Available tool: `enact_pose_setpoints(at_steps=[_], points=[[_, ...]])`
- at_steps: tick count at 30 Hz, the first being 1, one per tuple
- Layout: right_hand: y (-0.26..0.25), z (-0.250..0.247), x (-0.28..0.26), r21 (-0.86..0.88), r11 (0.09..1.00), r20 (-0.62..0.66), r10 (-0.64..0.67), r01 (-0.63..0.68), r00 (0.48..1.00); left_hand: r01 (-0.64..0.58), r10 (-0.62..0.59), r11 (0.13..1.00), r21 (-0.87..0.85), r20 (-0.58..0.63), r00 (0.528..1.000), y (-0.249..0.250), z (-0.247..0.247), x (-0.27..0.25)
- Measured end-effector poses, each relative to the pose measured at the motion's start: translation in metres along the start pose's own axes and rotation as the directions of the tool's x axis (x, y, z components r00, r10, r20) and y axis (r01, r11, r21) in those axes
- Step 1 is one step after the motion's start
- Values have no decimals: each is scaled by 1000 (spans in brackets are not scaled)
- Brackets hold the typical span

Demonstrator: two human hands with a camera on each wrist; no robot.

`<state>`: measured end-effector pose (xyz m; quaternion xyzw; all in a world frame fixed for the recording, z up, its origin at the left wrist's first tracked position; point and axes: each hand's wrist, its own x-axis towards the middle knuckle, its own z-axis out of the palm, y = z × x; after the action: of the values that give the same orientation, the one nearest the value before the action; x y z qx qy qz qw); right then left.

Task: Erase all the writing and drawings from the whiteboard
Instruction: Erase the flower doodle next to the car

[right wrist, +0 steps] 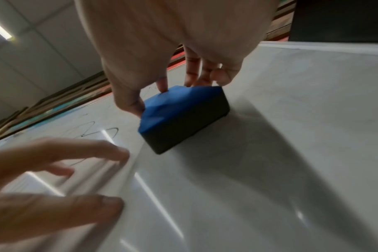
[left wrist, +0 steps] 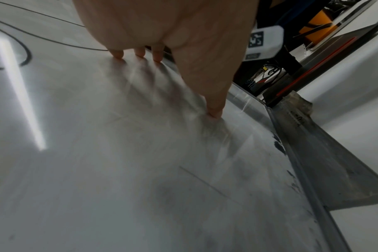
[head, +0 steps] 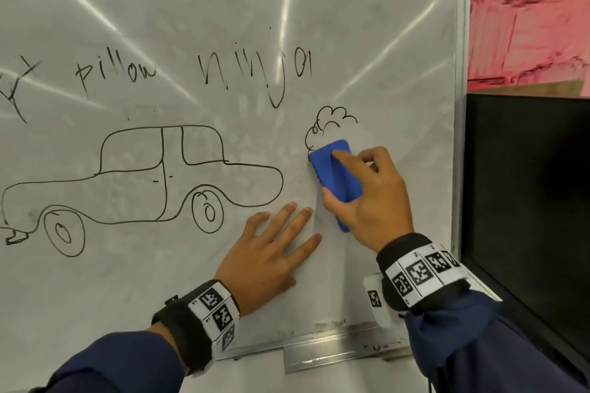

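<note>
A whiteboard [head: 367,41] carries the words "pillow" [head: 115,72] and "ninja" [head: 255,70], a car drawing [head: 143,182], and a small cloud-like scribble [head: 330,123]. My right hand [head: 370,198] grips a blue eraser [head: 335,175] with a dark pad [right wrist: 183,126], pressed flat on the board just under the scribble and covering its lower part. My left hand [head: 271,255] lies flat on the board with straight fingers [left wrist: 117,53], below and left of the eraser, near the car's front wheel.
A metal marker tray [head: 335,351] runs along the board's bottom edge. A dark screen [head: 526,185] stands right of the board's aluminium frame [head: 461,105]. A pink wall [head: 526,19] is behind. More marks sit at the board's far left [head: 16,89].
</note>
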<state>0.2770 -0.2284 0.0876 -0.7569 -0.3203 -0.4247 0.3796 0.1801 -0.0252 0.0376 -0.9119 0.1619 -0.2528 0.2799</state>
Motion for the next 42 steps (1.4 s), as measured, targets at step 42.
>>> enact_pose_setpoints(at_steps=[42], points=[[-9,9,21,39,996,-90,78,-75,993,-29,29,1000,0,35,999,-8,-16,15]])
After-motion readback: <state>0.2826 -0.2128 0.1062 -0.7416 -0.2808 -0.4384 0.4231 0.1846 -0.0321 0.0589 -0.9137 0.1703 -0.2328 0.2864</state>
